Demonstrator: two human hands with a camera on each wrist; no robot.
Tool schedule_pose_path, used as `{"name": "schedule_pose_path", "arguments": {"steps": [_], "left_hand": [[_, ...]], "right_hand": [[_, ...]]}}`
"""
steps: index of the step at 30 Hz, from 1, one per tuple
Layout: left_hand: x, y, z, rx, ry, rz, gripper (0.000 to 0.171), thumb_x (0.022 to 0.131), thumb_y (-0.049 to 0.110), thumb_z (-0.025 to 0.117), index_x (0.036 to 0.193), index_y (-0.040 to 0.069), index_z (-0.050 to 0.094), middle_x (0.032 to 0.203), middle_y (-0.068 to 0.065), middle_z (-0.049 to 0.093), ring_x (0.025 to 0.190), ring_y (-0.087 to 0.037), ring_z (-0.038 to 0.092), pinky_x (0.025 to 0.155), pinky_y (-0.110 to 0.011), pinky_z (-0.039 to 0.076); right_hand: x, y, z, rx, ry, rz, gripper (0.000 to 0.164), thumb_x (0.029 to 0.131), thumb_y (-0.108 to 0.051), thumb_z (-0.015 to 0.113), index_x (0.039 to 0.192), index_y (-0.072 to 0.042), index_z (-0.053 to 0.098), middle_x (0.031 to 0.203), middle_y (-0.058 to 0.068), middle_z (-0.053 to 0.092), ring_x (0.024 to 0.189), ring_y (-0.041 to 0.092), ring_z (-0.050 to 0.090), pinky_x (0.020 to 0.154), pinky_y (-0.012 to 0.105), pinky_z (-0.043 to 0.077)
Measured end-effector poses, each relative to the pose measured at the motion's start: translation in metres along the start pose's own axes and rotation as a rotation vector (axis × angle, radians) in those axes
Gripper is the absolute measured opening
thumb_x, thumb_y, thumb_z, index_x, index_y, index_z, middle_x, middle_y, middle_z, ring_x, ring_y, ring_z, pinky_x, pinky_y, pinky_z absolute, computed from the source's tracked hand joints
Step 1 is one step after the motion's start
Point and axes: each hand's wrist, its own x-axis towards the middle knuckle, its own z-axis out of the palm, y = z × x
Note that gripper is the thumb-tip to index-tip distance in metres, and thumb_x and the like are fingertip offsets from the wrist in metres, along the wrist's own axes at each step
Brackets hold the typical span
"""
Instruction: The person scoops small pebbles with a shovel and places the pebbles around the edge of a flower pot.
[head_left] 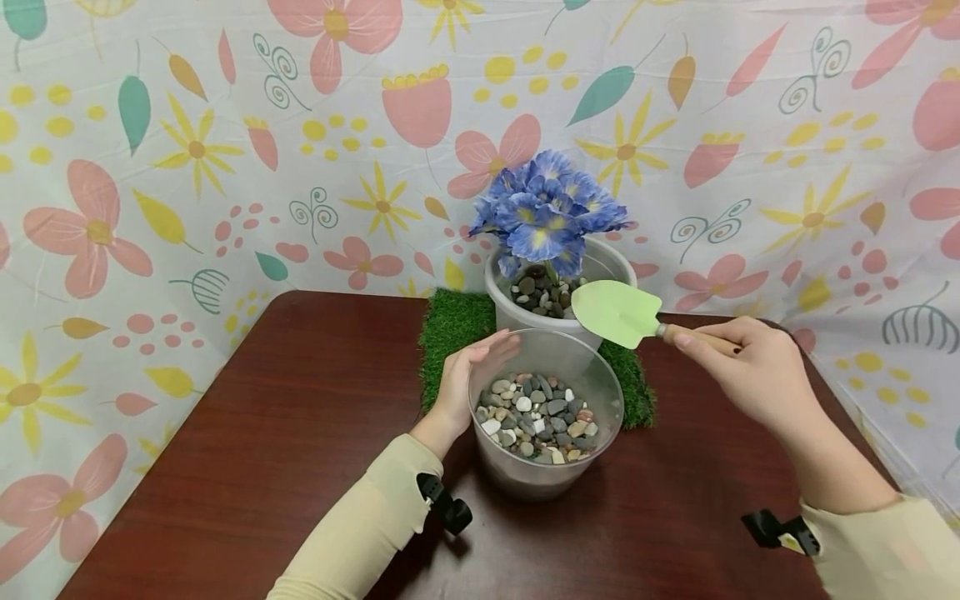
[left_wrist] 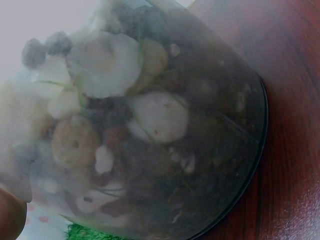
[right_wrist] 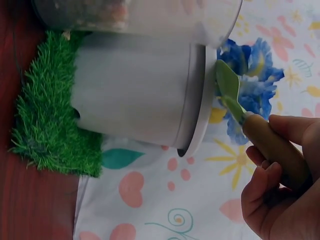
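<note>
My right hand (head_left: 757, 375) grips the wooden handle of a light green trowel (head_left: 618, 312), seen also in the right wrist view, where fingers and thumb curl round the handle. The blade is over the right front rim of a white flowerpot (head_left: 510, 312), which holds pebbles and blue flowers (head_left: 547, 212). In front stands a clear plastic container (head_left: 517, 479) with mixed pebbles (head_left: 540, 417). Against its left side rests my left hand (head_left: 465, 379), fingers extended. Through the cloudy wall, the left wrist view shows stones (left_wrist: 160, 117) above darker material.
A green artificial grass mat (head_left: 450, 333) lies under the flowerpot. All stand on a dark reddish-brown table (head_left: 300, 433). Behind and at both sides hangs a flower-patterned cloth (head_left: 247, 167), close to the table's back edge.
</note>
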Motion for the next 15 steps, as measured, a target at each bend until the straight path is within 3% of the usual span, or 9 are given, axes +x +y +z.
{"name": "schedule_pose_path", "arguments": {"steps": [9, 15], "left_hand": [[0.0, 0.0, 0.0, -0.008, 0.007, 0.004, 0.05, 0.091, 0.01, 0.033, 0.131, -0.016, 0.045, 0.128, -0.033, 0.052, 0.124, -0.045, 0.048, 0.109, -0.042, 0.041], [0.0, 0.001, 0.001, 0.004, 0.006, -0.001, 0.05, 0.091, 0.011, 0.033, 0.131, -0.015, 0.046, 0.128, -0.033, 0.051, 0.124, -0.045, 0.048, 0.11, -0.042, 0.04]], "right_hand": [[-0.012, -0.008, 0.006, 0.022, -0.014, -0.041, 0.03, 0.086, -0.044, 0.064, 0.104, -0.023, 0.076, 0.087, -0.029, 0.066, 0.082, -0.012, 0.046, 0.062, 0.015, 0.04], [-0.018, -0.016, 0.008, 0.007, -0.017, -0.07, 0.029, 0.086, -0.041, 0.065, 0.1, -0.019, 0.076, 0.09, -0.005, 0.069, 0.076, -0.008, 0.047, 0.058, 0.018, 0.041]]}}
